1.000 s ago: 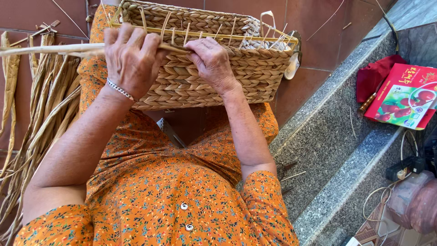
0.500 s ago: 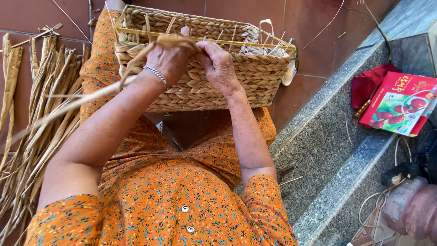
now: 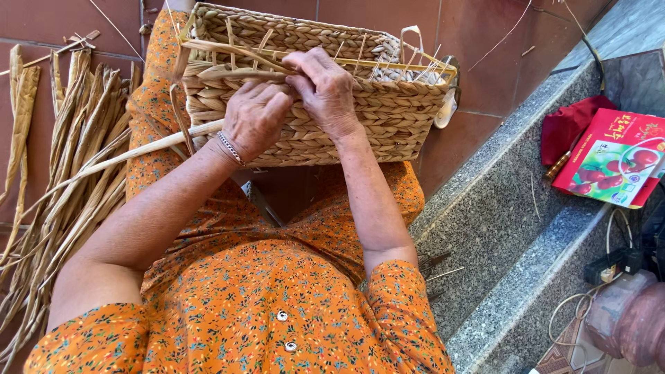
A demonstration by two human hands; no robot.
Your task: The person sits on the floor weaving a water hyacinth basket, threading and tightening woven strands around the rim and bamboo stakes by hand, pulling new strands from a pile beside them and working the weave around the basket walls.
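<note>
A rectangular woven straw basket (image 3: 388, 118) rests on my lap against my orange flowered dress. My left hand (image 3: 253, 118), with a bracelet at the wrist, is closed on a long pale straw strand (image 3: 138, 149) in front of the basket's near wall. The strand trails off to the left. My right hand (image 3: 325, 86) lies on the near rim, its fingertips pinching the same strand where flat leaves fold over the rim. Thin stakes stick up along the rim.
A bundle of dried reeds (image 3: 62, 173) lies on the red tiled floor at the left. To the right runs a grey granite step (image 3: 499, 208) bearing a red box (image 3: 613, 159), a red cloth (image 3: 568, 125) and cables (image 3: 609, 260).
My left hand has dropped from the rim to the basket's near wall, drawing the strand down with it. My right hand stays at the rim. The view has shifted slightly.
</note>
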